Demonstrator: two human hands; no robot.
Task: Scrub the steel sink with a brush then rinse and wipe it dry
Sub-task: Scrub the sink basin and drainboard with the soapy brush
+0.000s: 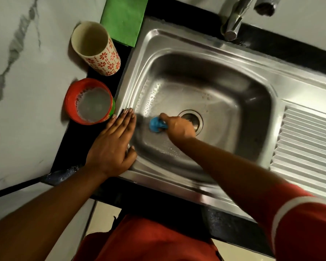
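The steel sink (pixel 252 102) fills the middle of the view, with soap bubbles on the basin's floor and left wall. My right hand (pixel 179 127) is down in the basin and grips a blue brush (pixel 156 125), pressed to the floor just left of the drain (pixel 191 118). The brush's bristles are blurred. My left hand (pixel 113 146) lies flat with straight fingers on the sink's left rim, holding nothing.
A red bowl of soapy water (pixel 92 104) and a white cup with red flowers (pixel 96 48) stand on the dark counter left of the sink. A green cloth (pixel 124 17) lies behind them. The tap (pixel 235 17) stands at the back; a ribbed drainboard (pixel 307 144) lies to the right.
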